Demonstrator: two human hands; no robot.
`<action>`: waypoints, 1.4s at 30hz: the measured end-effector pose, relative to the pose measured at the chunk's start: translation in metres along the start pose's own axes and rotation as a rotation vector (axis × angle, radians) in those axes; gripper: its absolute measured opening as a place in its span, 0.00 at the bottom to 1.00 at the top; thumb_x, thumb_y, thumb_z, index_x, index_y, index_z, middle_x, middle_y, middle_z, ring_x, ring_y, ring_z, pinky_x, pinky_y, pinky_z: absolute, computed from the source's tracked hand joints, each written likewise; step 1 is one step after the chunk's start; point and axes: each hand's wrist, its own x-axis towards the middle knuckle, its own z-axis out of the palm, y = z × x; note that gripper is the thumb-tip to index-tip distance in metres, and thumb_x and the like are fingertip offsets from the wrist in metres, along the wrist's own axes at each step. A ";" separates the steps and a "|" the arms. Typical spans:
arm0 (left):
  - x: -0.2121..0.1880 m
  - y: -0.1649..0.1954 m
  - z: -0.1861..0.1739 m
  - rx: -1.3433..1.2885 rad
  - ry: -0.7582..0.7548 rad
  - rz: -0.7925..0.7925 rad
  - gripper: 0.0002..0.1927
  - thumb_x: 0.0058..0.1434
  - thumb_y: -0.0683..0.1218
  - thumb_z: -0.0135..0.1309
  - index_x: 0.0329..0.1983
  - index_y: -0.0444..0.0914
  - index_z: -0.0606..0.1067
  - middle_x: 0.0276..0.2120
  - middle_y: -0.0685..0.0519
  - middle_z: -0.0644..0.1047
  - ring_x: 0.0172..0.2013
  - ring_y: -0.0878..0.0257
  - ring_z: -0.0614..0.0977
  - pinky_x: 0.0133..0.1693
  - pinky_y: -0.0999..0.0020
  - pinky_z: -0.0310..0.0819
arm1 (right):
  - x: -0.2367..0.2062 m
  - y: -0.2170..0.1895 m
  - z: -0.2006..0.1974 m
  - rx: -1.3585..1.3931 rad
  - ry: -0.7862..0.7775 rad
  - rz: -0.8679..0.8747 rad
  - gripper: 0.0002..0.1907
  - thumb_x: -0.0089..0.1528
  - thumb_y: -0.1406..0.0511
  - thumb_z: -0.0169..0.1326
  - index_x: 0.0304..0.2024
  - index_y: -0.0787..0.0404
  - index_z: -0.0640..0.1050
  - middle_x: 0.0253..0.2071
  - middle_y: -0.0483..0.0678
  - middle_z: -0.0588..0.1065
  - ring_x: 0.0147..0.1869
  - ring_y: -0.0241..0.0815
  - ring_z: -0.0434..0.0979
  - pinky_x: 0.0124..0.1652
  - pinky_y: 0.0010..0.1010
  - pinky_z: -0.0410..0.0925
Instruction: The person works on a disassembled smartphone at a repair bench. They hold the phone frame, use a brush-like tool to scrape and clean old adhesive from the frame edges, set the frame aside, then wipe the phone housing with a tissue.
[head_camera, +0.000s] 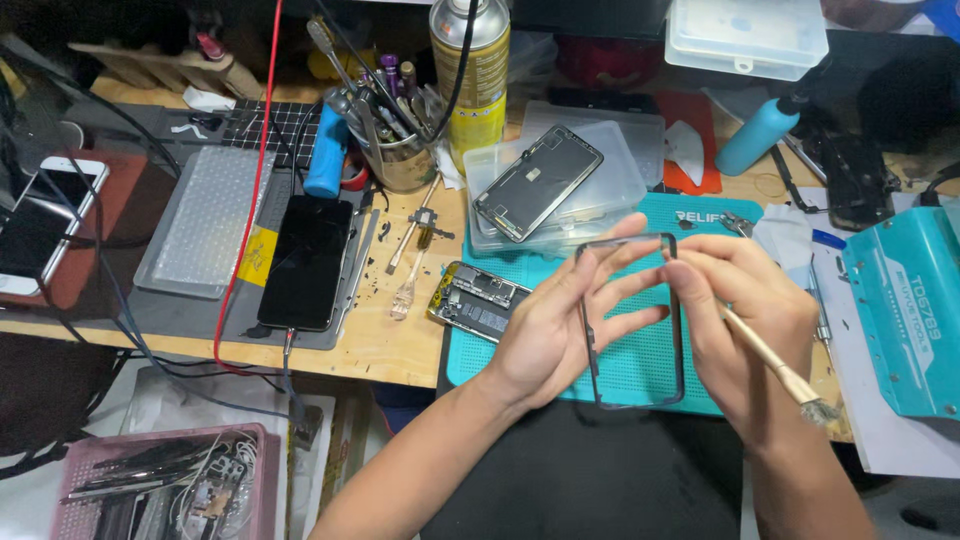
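Observation:
A thin dark rectangular phone frame (680, 330) is held up between both hands above the teal work mat (650, 365). My left hand (560, 325) supports its left side with fingers spread behind it. My right hand (745, 320) pinches the frame's right edge and also holds a small pale-handled brush (775, 365), bristles pointing lower right. An opened phone body (478, 300) with exposed parts lies on the mat's left edge. A detached phone screen (537, 183) rests on clear plastic boxes.
A black phone (305, 262) lies on a grey pad at left, another phone (35, 225) at far left. A tool cup (395, 150), spray can (472, 75), blue bottle (757, 135), teal device (905, 310) and a pink tray (165, 485) below the bench surround the area.

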 end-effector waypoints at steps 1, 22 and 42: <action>0.000 0.005 0.002 -0.048 0.015 -0.001 0.33 0.78 0.56 0.35 0.82 0.39 0.50 0.73 0.44 0.62 0.69 0.50 0.67 0.68 0.44 0.62 | 0.001 -0.001 0.000 -0.029 0.016 -0.033 0.05 0.73 0.73 0.57 0.45 0.71 0.82 0.46 0.55 0.80 0.45 0.40 0.81 0.44 0.25 0.71; 0.028 0.037 -0.019 -0.278 0.121 0.350 0.42 0.75 0.77 0.25 0.75 0.43 0.61 0.51 0.44 0.70 0.50 0.51 0.75 0.58 0.41 0.71 | -0.027 -0.025 0.043 0.274 -0.027 -0.369 0.13 0.54 0.77 0.67 0.40 0.69 0.78 0.44 0.57 0.80 0.45 0.46 0.85 0.44 0.30 0.78; 0.022 0.039 -0.019 -0.311 -0.013 0.392 0.39 0.80 0.73 0.29 0.72 0.38 0.60 0.53 0.41 0.71 0.53 0.49 0.75 0.61 0.38 0.69 | -0.026 -0.026 0.042 0.331 -0.084 -0.453 0.12 0.52 0.78 0.65 0.35 0.70 0.76 0.44 0.59 0.79 0.48 0.53 0.86 0.47 0.35 0.79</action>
